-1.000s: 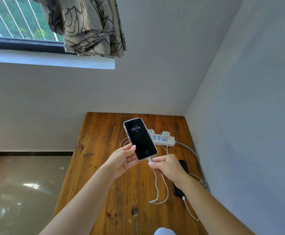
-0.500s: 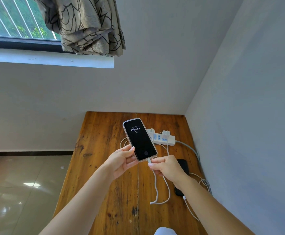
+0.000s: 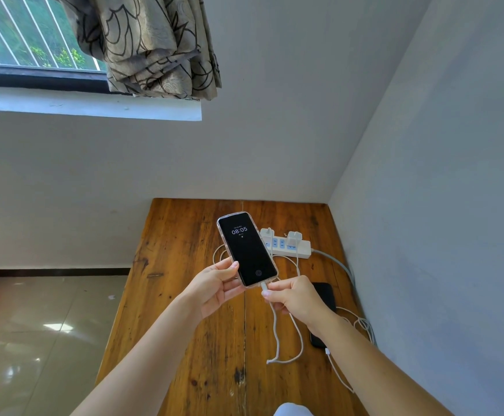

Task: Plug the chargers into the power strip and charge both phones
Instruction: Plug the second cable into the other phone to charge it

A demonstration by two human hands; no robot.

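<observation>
Wooden table (image 3: pixel 184 295), lit phone (image 3: pixel 247 250) reading 08:05, white cable (image 3: pixel 276 334) attached

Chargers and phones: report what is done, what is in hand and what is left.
Done: two white chargers sit in the power strip, and a cable connector sits at the end of the black phone on the table. In hand: the left hand holds the lit phone; the right hand pinches the cable plug at its port. Left: confirm seating, lay it down.
</observation>
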